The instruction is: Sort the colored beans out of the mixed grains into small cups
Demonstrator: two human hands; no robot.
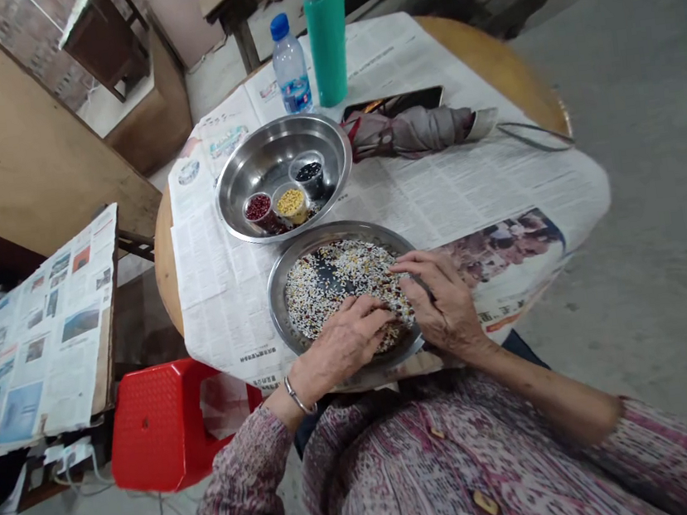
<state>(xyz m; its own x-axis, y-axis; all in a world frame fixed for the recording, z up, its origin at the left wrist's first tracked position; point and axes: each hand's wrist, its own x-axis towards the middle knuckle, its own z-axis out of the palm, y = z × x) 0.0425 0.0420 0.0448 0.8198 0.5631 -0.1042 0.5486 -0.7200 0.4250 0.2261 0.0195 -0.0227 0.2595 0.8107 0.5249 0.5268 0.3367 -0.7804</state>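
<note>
Blouse front point(446, 479) at 6 o'clock, mauve and flecked, with wooden buttons point(486, 503) down it. Bangle point(298, 397) on the left wrist. Left hand point(345, 345) at 11 o'clock, palm down, fingers pressed together and lying flat over the grains point(316, 294), no pinch visible. Right hand point(443, 304) at 1 o'clock, fingers spread and curved, tips resting on the far side of the same heap, also with no pinch visible; anything under the palms hidden. Grains of mixed pale and dark colours spread in a loose ring inside a steel plate point(278, 307) at 12 o'clock, with bare dark metal showing near the middle. Sound handling here, by judgement: fingers kept low and light, wrists steady, grains moved in small amounts well inside the rim. Red stool point(164, 426) at 9 o'clock, beside the table. Board point(39, 328) under loose newspaper at 10 o'clock. Steel bowl point(280, 177) at 11 o'clock, just beyond the plate, holding three small cups: red beans point(259, 211), yellow grains point(292, 205), black beans point(309, 171). Umbrella point(409, 131) at 1 o'clock, phone point(393, 103) just behind it. Water bottle point(290, 63) and green flask point(327, 34) at 12 o'clock, on newspaper point(224, 255) covering a round table point(495, 63).
</note>
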